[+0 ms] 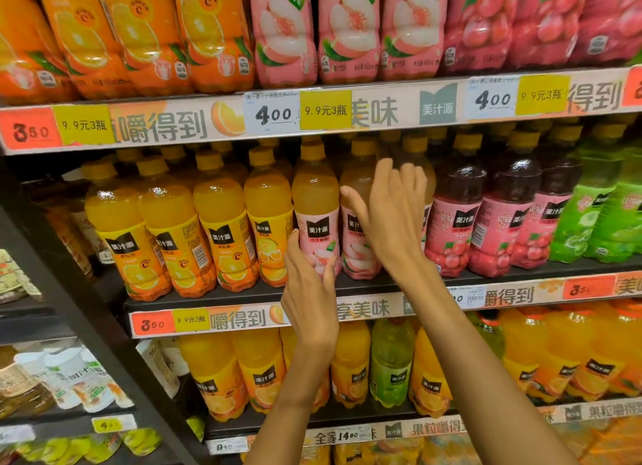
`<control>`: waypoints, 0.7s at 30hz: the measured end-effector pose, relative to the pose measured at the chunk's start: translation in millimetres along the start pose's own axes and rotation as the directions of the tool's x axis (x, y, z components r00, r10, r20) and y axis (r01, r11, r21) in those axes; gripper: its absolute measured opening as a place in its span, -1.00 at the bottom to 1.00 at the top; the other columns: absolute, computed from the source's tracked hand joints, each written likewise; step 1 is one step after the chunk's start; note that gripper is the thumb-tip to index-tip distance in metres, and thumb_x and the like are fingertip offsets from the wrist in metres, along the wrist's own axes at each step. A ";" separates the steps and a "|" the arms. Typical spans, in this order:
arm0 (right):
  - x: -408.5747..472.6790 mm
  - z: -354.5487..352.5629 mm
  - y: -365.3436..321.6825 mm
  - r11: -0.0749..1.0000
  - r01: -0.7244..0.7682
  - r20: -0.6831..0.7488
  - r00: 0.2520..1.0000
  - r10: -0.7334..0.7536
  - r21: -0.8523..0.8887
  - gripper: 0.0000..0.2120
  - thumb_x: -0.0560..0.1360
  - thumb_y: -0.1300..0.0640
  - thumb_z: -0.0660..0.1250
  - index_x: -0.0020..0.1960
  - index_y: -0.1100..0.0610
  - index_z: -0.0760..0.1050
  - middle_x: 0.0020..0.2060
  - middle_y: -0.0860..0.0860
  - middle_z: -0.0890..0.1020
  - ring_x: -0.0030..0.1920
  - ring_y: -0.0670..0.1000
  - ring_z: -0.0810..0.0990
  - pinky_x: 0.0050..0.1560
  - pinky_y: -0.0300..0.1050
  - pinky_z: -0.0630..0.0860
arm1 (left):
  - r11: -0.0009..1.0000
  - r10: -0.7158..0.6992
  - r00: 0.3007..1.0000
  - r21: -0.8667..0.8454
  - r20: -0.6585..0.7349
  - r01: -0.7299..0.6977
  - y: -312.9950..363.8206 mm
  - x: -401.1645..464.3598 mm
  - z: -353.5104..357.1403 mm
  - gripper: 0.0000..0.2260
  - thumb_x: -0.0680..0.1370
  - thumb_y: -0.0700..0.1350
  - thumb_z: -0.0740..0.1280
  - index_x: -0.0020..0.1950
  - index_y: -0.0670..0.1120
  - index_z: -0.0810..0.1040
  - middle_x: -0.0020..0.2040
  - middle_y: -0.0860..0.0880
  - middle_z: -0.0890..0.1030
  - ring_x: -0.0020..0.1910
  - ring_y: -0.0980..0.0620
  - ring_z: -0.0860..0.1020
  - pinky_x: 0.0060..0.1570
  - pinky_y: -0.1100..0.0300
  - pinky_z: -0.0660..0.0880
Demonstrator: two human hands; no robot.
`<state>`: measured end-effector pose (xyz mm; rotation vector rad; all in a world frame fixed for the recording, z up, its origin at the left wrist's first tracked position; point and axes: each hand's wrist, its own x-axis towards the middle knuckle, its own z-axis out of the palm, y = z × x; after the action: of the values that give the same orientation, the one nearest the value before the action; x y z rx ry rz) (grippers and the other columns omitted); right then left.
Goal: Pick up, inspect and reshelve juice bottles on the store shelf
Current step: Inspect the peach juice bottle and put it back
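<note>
While the peach bottle [315, 207] stands upright at the front edge of the middle shelf [382, 284], the left hand [307, 284] grips its lower body, thumb on the left of the pink label and fingers curled round the right. To its right a second peach bottle [357, 214] stands just beside it, partly hidden by the right hand [389, 214]. That hand is raised in front of the row with fingers spread and relaxed, holding nothing; whether the fingertips touch a bottle behind cannot be told. Left of the gripped bottle, four orange bottles [222, 221] line the same front edge. Right of the hand stand dark red bottles [455, 214] with pink labels, then green bottles [590, 214] towards the shelf's right end. Along the shelf's front edge runs a price strip [225, 320] with red and yellow tags. Above, the top shelf [382, 112] carries orange, peach and red bottles; below, a lower shelf [364, 414] holds orange and green ones.
</note>
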<state>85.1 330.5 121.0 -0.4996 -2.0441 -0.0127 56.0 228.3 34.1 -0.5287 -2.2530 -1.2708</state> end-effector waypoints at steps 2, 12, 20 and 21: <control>-2.2 -3.7 1.1 0.996 -0.015 -0.077 0.997 0.022 0.083 -0.48 0.48 -0.08 0.38 0.10 0.40 0.46 -0.14 0.26 0.55 -0.04 0.26 0.49 0.12 0.07 0.25 | 0.999 0.017 1.000 -0.027 0.015 -0.016 -0.5 -4.2 -2.6 -0.44 0.52 -0.09 0.37 0.46 -0.10 0.23 0.27 -0.12 0.48 0.06 -0.11 0.58 -0.22 0.19 0.40; -30.3 -23.1 0.7 0.603 -0.188 0.212 0.977 0.032 0.775 -0.44 0.44 0.18 0.47 0.35 0.23 0.33 0.22 0.13 0.46 0.23 -0.05 0.44 0.27 -0.16 0.40 | 0.942 0.108 0.966 -0.333 0.237 -0.023 1.8 -22.2 -13.6 -0.46 0.49 -0.09 0.40 0.41 0.04 0.26 0.24 0.08 0.43 0.21 0.10 0.45 0.18 0.13 0.47; -40.2 -49.3 6.1 0.275 -0.293 0.260 0.954 0.150 0.916 -0.70 0.47 0.18 0.39 0.17 0.19 0.46 -0.09 -0.10 0.65 -0.06 -0.15 0.63 -0.07 -0.29 0.52 | 0.845 0.183 0.848 -0.521 0.498 0.124 4.1 -30.3 -27.6 -0.32 0.41 -0.04 0.49 0.43 0.10 0.22 0.36 0.14 0.40 0.33 0.27 0.36 0.27 0.33 0.37; -41.6 -52.9 5.4 0.253 -0.289 0.262 0.955 0.136 0.923 -0.73 0.47 0.16 0.40 0.14 0.16 0.49 -0.12 -0.13 0.66 -0.07 -0.16 0.64 -0.08 -0.29 0.52 | 0.842 0.182 0.840 -0.522 0.511 0.135 5.9 -32.6 -30.0 -0.33 0.39 -0.03 0.51 0.41 0.10 0.24 0.32 0.16 0.44 0.29 0.29 0.40 0.22 0.37 0.39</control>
<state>148.7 309.9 112.0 0.0463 -1.6551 1.4246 92.3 202.3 32.1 -1.2691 -2.2627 -1.9590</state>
